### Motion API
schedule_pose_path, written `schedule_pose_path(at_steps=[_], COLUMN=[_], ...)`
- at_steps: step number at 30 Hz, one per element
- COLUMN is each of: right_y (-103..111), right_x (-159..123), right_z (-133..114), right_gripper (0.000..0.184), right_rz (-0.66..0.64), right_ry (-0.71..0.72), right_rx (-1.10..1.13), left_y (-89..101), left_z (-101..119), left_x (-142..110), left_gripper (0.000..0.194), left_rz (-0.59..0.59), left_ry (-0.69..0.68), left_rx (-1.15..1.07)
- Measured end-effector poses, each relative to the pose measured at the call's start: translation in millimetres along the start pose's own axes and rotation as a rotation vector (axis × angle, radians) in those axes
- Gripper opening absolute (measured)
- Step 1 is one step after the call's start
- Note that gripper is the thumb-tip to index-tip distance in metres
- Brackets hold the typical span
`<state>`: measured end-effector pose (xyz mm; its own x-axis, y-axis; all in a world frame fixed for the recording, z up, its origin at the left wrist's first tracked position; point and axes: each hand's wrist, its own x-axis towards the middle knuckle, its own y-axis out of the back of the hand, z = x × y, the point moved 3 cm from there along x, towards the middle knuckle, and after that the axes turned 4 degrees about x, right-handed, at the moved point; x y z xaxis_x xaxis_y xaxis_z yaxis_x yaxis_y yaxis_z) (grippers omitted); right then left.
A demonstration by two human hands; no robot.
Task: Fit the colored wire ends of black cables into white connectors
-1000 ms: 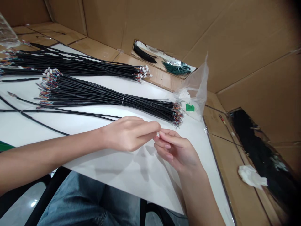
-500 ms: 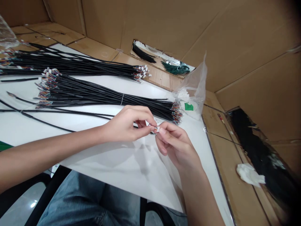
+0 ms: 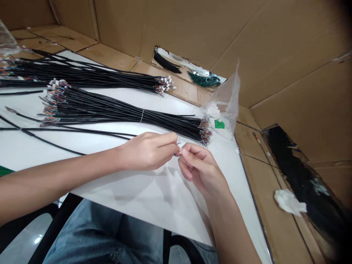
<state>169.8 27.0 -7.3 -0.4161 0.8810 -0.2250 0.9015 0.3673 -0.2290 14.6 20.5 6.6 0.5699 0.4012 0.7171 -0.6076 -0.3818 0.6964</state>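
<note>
My left hand (image 3: 151, 151) is closed with its thumb and fingertips pinched on the end of a black cable, whose fine bare-tipped wires (image 3: 179, 142) stick out above the fingers. My right hand (image 3: 202, 167) meets it fingertip to fingertip, pinching a small white connector (image 3: 180, 150) between thumb and index finger. The fingers mostly cover where wire and connector come together. Behind my hands lies a tied bundle of black cables (image 3: 110, 107), with white connectors on its left end and loose coloured wires on its right end.
A second cable bundle (image 3: 93, 76) lies farther back on the white table (image 3: 154, 198). Loose cables (image 3: 63, 145) run left of my hands. A clear plastic bag (image 3: 229, 97) with white parts stands at the back right. Green wires (image 3: 205, 79) sit in a cardboard cutout; crumpled white tissue (image 3: 289, 201) lies right.
My left fingers have closed together and dipped slightly, covering more of the cable end. My right hand has shifted a little left, still pinching the connector.
</note>
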Motion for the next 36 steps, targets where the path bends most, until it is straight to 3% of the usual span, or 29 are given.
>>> schedule_pose_path(at_steps=[4,10,18,22,31,36], right_y=[0.5,1.4,2.2,5.1,9.6,8.9], right_x=[-2.2,-5.8,-0.6,1.1,3.6,6.4], right_z=[-0.4,-2.8,-2.6,-3.3,-2.4,-1.0], right_gripper=[0.028,0.025,0.020,0.016,0.014,0.017], right_rz=[0.016,0.096,0.017,0.011,0.075,0.083], right_ry=[0.038,0.137,0.106,0.152,0.214,0.160], right_rx=[-0.055,-0.192,-0.042,-0.020,-0.076,-0.008], left_y=[0.1,-2.6,1.7,2.7,-10.7,-11.3], left_z=[3.4,5.3,-2.9,-9.1,-16.2,-15.6], left_x=[0.9,-0.1,3.7,5.6,1.0,0.3], left_gripper=[0.032,0.028,0.012,0.012,0.014,0.013], left_rz=[0.009,0.003,0.112,0.178,0.033,0.003], left_ry=[-0.090,-0.030,0.251,0.383,0.779,0.775], left_rx=[0.140,0.119,-0.445,-0.590,-0.957,-0.947])
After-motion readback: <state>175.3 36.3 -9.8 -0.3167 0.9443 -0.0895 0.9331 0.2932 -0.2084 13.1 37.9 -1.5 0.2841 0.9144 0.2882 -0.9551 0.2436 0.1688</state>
